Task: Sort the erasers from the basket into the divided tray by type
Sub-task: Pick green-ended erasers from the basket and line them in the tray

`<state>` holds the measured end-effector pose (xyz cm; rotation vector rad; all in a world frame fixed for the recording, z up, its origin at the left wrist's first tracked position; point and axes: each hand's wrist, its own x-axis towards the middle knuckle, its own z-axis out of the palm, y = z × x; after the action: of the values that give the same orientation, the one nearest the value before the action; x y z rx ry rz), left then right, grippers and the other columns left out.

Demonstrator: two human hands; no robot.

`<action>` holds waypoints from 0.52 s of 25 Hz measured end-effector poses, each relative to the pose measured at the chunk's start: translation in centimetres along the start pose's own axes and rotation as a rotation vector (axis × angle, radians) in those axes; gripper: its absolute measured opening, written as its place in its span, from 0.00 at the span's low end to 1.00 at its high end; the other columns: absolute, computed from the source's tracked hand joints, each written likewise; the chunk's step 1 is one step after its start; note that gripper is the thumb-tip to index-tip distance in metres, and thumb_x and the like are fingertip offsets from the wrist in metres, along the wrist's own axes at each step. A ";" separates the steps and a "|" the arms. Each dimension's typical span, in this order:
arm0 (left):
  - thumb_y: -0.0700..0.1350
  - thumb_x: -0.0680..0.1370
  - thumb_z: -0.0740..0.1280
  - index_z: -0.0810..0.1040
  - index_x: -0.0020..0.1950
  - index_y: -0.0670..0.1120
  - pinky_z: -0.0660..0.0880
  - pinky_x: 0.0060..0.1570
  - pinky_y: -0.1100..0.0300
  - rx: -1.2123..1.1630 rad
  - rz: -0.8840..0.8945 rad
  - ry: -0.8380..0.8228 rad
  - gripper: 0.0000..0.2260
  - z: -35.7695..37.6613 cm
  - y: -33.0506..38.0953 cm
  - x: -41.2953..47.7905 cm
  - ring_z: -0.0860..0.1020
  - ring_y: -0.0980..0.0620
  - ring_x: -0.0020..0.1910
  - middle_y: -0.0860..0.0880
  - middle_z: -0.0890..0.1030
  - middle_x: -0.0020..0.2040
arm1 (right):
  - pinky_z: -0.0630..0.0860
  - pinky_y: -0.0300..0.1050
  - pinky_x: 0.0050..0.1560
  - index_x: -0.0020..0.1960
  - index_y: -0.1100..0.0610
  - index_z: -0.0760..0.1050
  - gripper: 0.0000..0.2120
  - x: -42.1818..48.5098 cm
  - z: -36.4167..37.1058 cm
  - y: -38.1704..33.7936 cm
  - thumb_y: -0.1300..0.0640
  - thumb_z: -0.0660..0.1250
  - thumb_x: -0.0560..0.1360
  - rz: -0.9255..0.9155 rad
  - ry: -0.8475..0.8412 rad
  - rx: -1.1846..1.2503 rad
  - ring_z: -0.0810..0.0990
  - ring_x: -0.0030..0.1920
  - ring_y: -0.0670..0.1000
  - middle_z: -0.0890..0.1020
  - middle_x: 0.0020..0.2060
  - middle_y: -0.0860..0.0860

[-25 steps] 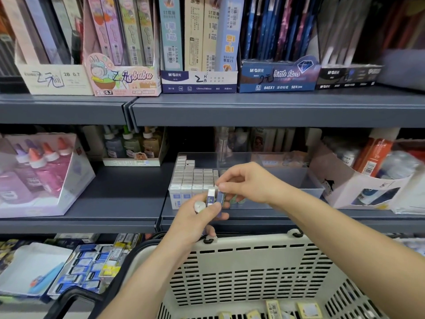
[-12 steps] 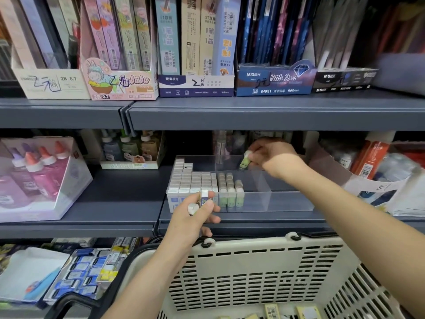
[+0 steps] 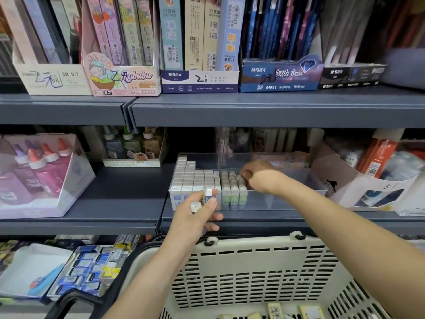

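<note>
Here's the divided tray (image 3: 296,200), clear plastic, sitting on the middle shelf (image 3: 115,203) right of centre. Its left compartment is packed tight with white erasers (image 3: 193,178) standing on end. The next compartment over holds green erasers (image 3: 233,195), three columns of them, upright against the divider.

The right grip (image 3: 257,176) is down inside the tray at the far right edge of the green ones, fingers curled over them. The fingertips are hidden, so I cannot tell whether it is pinching one or has let go. Its forearm crosses the tray's near wall and the right-hand compartment, blocking the view there.

The left grip (image 3: 197,212) hovers just in front of the tray, closed around the held erasers (image 3: 208,195), a blue-and-white sleeve and a round white end poking out. It covers part of the white block's near face.

Nearest of all is the cream basket (image 3: 253,261), its rim tucked under the shelf edge, with yellowish erasers (image 3: 274,310) lying loose on its floor.

Around it: glue bottles (image 3: 39,171) in a box to the left, small bottles (image 3: 133,148) behind, a cardboard box (image 3: 368,192) touching the tray's right side, and pencil-lead boxes (image 3: 124,74) on the shelf above.
</note>
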<state>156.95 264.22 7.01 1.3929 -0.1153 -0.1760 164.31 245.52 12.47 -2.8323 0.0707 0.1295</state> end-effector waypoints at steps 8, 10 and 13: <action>0.44 0.78 0.64 0.78 0.54 0.52 0.75 0.32 0.64 0.027 0.026 -0.009 0.07 0.0 0.1 -0.1 0.80 0.55 0.36 0.52 0.80 0.36 | 0.64 0.33 0.23 0.45 0.57 0.72 0.08 0.3 -0.3 -0.3 0.62 0.55 0.78 0.014 -0.126 -0.002 0.72 0.32 0.45 0.75 0.44 0.53; 0.45 0.78 0.64 0.79 0.48 0.53 0.74 0.33 0.62 0.094 0.047 -0.021 0.05 0.0 0.2 -0.2 0.77 0.56 0.34 0.53 0.78 0.35 | 0.67 0.34 0.31 0.49 0.57 0.73 0.08 -0.1 -0.7 -0.2 0.62 0.55 0.78 0.003 -0.119 -0.019 0.73 0.36 0.48 0.76 0.46 0.54; 0.44 0.78 0.62 0.76 0.37 0.53 0.69 0.34 0.58 0.191 0.038 -0.038 0.11 -0.1 0.4 -0.3 0.71 0.55 0.29 0.53 0.74 0.31 | 0.71 0.42 0.45 0.54 0.56 0.76 0.10 -1.8 -0.9 -0.6 0.60 0.57 0.77 -0.094 0.097 -0.032 0.75 0.45 0.52 0.79 0.50 0.53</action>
<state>156.73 264.44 7.37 1.5765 -0.1938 -0.1626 162.67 245.89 13.72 -2.8668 -0.0437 -0.0278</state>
